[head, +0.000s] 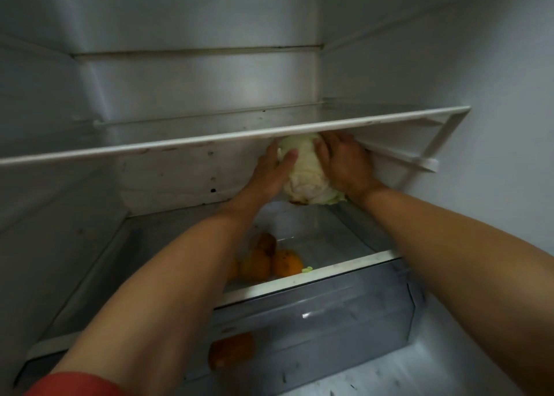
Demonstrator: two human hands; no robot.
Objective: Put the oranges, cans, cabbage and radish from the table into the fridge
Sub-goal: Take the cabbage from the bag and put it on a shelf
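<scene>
The cabbage step is in hand: the cabbage [305,170] sits at the centre of the frame, inside the fridge, tucked just under the front rim of the upper shelf [209,139] and apparently clear of the lower shelf [314,278] beneath it. The left hand [271,173] and the right hand [344,164] cup it from either side, fingers curved round its flanks, so both hands carry it between them. It is a pale, rounded head with crinkled, layered leaves, greener at the loose outer leaf at its lower right, and a darker stem end facing down. The next move, as I judge it, calls for lowering it onto the glass toward the back right, away from the oranges [286,262] clustered at lower centre; they are round, smooth and blotched with dark spots, and would roll if nudged. A leaf scrap [307,269] lies beside them. Both shelves are glass with white plastic rims. The translucent drawer [329,320] below shows another orange [232,350] through its wall.
</scene>
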